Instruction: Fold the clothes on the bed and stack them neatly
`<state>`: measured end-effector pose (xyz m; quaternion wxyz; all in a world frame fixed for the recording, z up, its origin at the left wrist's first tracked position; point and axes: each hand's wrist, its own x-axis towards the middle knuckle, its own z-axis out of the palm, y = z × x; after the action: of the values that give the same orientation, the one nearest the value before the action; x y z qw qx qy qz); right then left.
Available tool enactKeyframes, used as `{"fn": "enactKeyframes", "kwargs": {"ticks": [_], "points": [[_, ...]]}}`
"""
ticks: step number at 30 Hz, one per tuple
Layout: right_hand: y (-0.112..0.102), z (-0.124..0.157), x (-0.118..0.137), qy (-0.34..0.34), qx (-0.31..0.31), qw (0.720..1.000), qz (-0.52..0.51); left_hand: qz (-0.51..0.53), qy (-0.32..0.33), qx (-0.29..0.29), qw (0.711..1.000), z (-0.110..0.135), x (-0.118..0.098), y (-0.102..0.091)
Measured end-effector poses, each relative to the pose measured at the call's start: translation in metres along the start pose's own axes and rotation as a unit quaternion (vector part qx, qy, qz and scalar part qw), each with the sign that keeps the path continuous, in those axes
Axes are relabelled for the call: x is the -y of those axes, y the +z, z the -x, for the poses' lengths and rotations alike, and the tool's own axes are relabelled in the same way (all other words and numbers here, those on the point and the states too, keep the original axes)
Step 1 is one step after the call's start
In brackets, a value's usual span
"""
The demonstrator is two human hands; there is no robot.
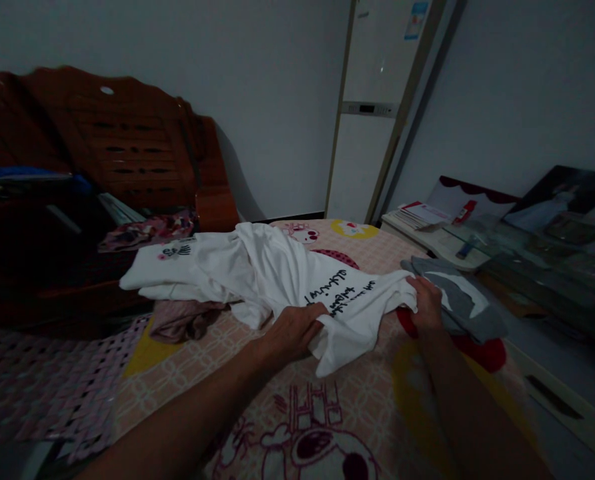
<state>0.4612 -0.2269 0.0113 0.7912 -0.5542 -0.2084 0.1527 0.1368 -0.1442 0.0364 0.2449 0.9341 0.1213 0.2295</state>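
Note:
A white T-shirt (272, 273) with black script lettering lies crumpled across a pink cartoon-printed bed cover (302, 413). My left hand (295, 330) is closed on a bunch of the shirt's fabric near the lettering. My right hand (426, 303) grips the shirt's right edge, fingers curled over the cloth. Both forearms reach in from the bottom of the view.
A grey and white garment (460, 297) lies right of the shirt. A mauve cloth (182, 319) sits under its left side. Dark wooden furniture (112, 147) stands at the left, a tall white appliance (372, 113) at the back, and a low table (447, 230) with papers at the right.

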Motion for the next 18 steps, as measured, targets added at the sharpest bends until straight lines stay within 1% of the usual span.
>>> {"fn": "enactKeyframes", "kwargs": {"ticks": [3, 5, 7, 9, 11, 14, 15, 16, 17, 18], "points": [[-0.005, -0.004, 0.007, 0.014, -0.051, 0.999, 0.006, 0.051, -0.051, -0.052, 0.996, -0.002, 0.006, -0.009], [-0.006, -0.004, 0.009, 0.009, -0.043, 0.999, 0.011, 0.084, -0.096, -0.109, 0.986, -0.003, 0.010, -0.012], [-0.006, -0.004, 0.010, 0.008, -0.028, 0.999, 0.023, 0.115, -0.137, -0.167, 0.970, -0.005, 0.013, -0.014], [-0.005, -0.003, 0.010, 0.018, -0.017, 0.999, 0.042, 0.133, -0.167, -0.205, 0.955, -0.007, 0.016, -0.015], [-0.004, -0.002, 0.009, 0.034, 0.007, 0.998, 0.056, 0.136, -0.190, -0.225, 0.946, -0.008, 0.019, -0.017], [-0.003, -0.001, 0.008, 0.058, 0.070, 0.993, 0.072, 0.123, -0.211, -0.242, 0.939, -0.010, 0.026, -0.020], [-0.003, -0.001, 0.008, 0.058, 0.094, 0.990, 0.089, 0.118, -0.212, -0.240, 0.940, -0.010, 0.028, -0.021], [-0.003, -0.001, 0.008, 0.048, 0.118, 0.985, 0.120, 0.115, -0.207, -0.225, 0.945, -0.009, 0.031, -0.023], [-0.003, -0.001, 0.007, 0.029, 0.143, 0.975, 0.166, 0.109, -0.197, -0.194, 0.955, -0.009, 0.034, -0.024], [-0.004, 0.000, 0.007, 0.005, 0.168, 0.960, 0.224, 0.101, -0.184, -0.149, 0.966, -0.008, 0.036, -0.025]]}}
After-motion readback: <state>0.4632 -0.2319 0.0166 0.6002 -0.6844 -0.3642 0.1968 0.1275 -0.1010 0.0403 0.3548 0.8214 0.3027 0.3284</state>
